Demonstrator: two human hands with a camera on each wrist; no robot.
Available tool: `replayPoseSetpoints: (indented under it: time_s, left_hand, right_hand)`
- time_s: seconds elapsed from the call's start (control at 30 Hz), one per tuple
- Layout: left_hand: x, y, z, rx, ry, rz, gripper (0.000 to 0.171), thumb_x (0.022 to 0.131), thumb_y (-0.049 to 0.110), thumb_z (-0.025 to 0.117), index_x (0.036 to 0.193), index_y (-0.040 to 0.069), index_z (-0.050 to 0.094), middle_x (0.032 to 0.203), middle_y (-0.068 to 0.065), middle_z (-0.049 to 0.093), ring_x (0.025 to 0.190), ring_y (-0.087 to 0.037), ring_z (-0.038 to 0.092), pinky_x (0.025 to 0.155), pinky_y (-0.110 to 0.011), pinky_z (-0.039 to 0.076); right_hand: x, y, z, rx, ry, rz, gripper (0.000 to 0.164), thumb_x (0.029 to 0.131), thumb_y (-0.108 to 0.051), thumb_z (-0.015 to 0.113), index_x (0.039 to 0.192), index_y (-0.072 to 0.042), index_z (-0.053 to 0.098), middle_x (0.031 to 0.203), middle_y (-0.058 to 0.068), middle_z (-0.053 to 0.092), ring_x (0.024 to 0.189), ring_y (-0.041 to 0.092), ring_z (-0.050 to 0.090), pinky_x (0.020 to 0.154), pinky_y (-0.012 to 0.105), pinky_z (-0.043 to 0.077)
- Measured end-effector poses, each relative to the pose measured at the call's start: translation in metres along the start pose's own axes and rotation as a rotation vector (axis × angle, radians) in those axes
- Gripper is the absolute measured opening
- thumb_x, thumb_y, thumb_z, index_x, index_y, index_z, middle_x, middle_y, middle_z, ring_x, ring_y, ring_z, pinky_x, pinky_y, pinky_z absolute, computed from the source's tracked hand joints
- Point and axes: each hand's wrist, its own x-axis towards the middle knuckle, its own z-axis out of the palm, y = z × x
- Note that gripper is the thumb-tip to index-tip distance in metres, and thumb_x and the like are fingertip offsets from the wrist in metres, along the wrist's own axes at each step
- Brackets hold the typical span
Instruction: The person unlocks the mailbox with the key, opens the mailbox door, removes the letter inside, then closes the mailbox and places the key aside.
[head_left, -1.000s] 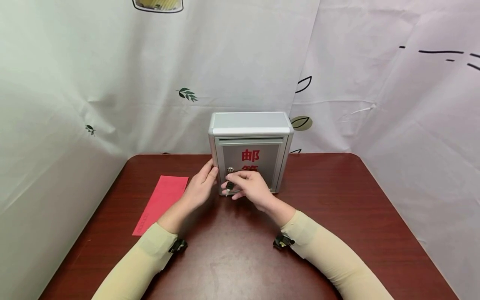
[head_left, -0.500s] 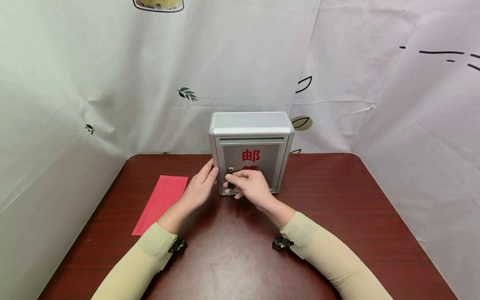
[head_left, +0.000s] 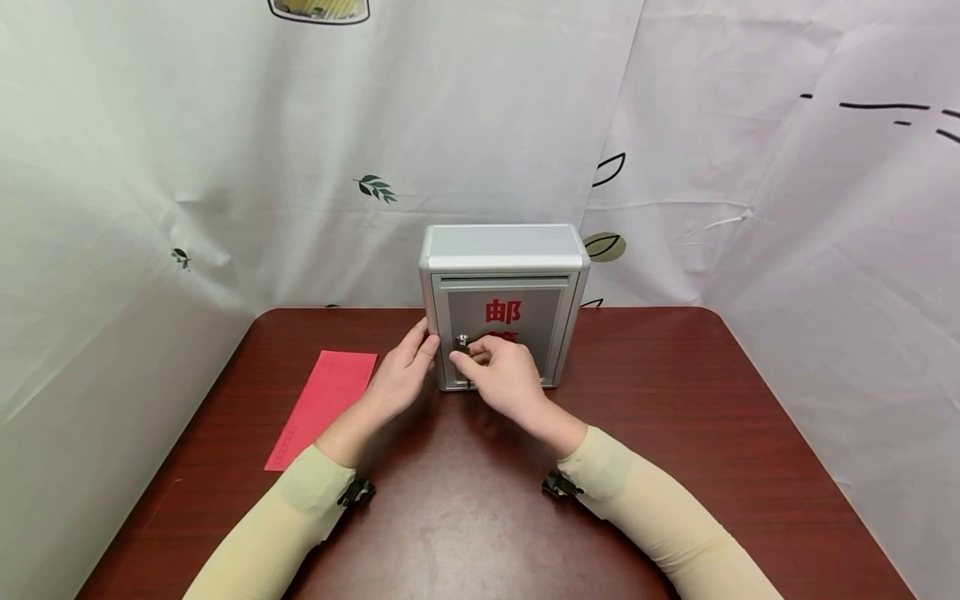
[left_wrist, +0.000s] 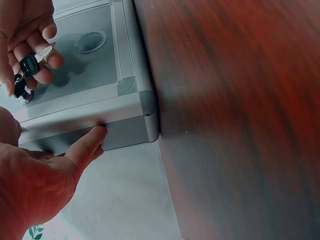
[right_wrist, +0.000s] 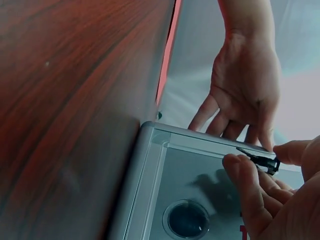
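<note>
A silver metal mailbox (head_left: 504,248) with red characters on its front stands upright on the table. My left hand (head_left: 401,375) rests along the box's left side, fingers fairly straight and thumb by the front edge. At the round lock (head_left: 462,340) on the door, my right hand (head_left: 506,377) pinches a black-headed key (left_wrist: 19,87) between thumb and fingers. Joined to it is a second black-headed key (left_wrist: 30,65), its silver blade lying across the curled fingers. Whether the pinched key sits inside the lock I cannot tell, as fingers cover its blade.
A red envelope (head_left: 330,400) lies flat on the dark red-brown table (head_left: 645,400), left of the mailbox. Low on the door is a round window (right_wrist: 187,220). White patterned cloth (head_left: 480,125) hangs behind and on both sides.
My right hand has turned slightly and its fingers have closed in below the lock. The key that hung below them is now mostly hidden in the head view. Left hand and mailbox stay put.
</note>
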Motion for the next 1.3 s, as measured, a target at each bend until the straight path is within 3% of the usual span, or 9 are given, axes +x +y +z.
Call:
replayPoseSetpoints:
  time_s: [0.23, 0.43, 0.7, 0.8, 0.83, 1.0, 1.3]
  left_hand:
    - [0.000, 0.000, 0.001, -0.010, 0.000, -0.003, 0.060, 0.122, 0.037, 0.047, 0.175, 0.013, 0.036, 0.166, -0.019, 0.054, 0.129, -0.040, 0.071, 0.108, -0.056, 0.057]
    - [0.001, 0.000, 0.000, -0.008, -0.005, -0.004, 0.059, 0.122, 0.037, 0.046, 0.175, 0.011, 0.036, 0.167, -0.019, 0.052, 0.130, -0.041, 0.071, 0.110, -0.057, 0.056]
    - [0.004, -0.013, -0.002, -0.022, -0.010, 0.077, 0.068, 0.118, 0.055, 0.045, 0.175, 0.018, 0.038, 0.165, -0.016, 0.056, 0.124, -0.035, 0.074, 0.104, -0.052, 0.061]
    - [0.005, -0.013, -0.001, -0.013, -0.007, 0.061, 0.067, 0.119, 0.053, 0.046, 0.175, 0.018, 0.037, 0.165, -0.016, 0.055, 0.125, -0.036, 0.073, 0.106, -0.054, 0.059]
    - [0.002, -0.006, -0.001, 0.000, -0.009, 0.032, 0.065, 0.120, 0.051, 0.044, 0.175, 0.017, 0.037, 0.166, -0.017, 0.054, 0.128, -0.039, 0.072, 0.108, -0.058, 0.057]
    - [0.002, -0.001, 0.001, 0.027, 0.005, 0.006, 0.059, 0.122, 0.038, 0.045, 0.175, 0.013, 0.036, 0.165, -0.018, 0.054, 0.128, -0.038, 0.072, 0.108, -0.056, 0.058]
    - [0.001, 0.002, 0.002, 0.039, 0.011, -0.005, 0.060, 0.122, 0.040, 0.046, 0.175, 0.014, 0.037, 0.163, -0.018, 0.057, 0.124, -0.037, 0.074, 0.107, -0.056, 0.058]
  right_hand:
    - [-0.003, 0.000, 0.004, -0.178, 0.091, -0.097, 0.029, 0.101, -0.040, 0.081, 0.104, -0.012, 0.084, 0.089, -0.001, 0.084, 0.083, 0.016, 0.080, 0.075, 0.044, 0.061]
    - [-0.003, 0.002, 0.006, -0.252, 0.164, -0.177, 0.025, 0.098, -0.039, 0.084, 0.100, -0.014, 0.083, 0.085, -0.003, 0.083, 0.079, 0.017, 0.079, 0.068, 0.045, 0.059]
    - [-0.002, 0.003, 0.007, -0.266, 0.170, -0.203, 0.024, 0.098, -0.038, 0.084, 0.100, -0.014, 0.083, 0.084, -0.003, 0.083, 0.077, 0.016, 0.079, 0.066, 0.044, 0.059]
    - [-0.002, 0.004, 0.007, -0.277, 0.179, -0.221, 0.024, 0.098, -0.037, 0.084, 0.100, -0.014, 0.083, 0.083, -0.004, 0.082, 0.075, 0.016, 0.078, 0.065, 0.044, 0.058]
    - [-0.002, 0.004, 0.007, -0.281, 0.184, -0.228, 0.024, 0.097, -0.037, 0.084, 0.099, -0.013, 0.083, 0.083, -0.004, 0.082, 0.075, 0.017, 0.078, 0.064, 0.044, 0.058]
    - [-0.002, 0.004, 0.007, -0.286, 0.202, -0.260, 0.023, 0.097, -0.035, 0.085, 0.097, -0.012, 0.083, 0.082, -0.003, 0.082, 0.072, 0.017, 0.077, 0.062, 0.044, 0.058]
    - [-0.002, 0.005, 0.006, -0.301, 0.201, -0.260, 0.023, 0.096, -0.035, 0.085, 0.098, -0.012, 0.083, 0.081, -0.002, 0.081, 0.070, 0.018, 0.076, 0.062, 0.045, 0.058]
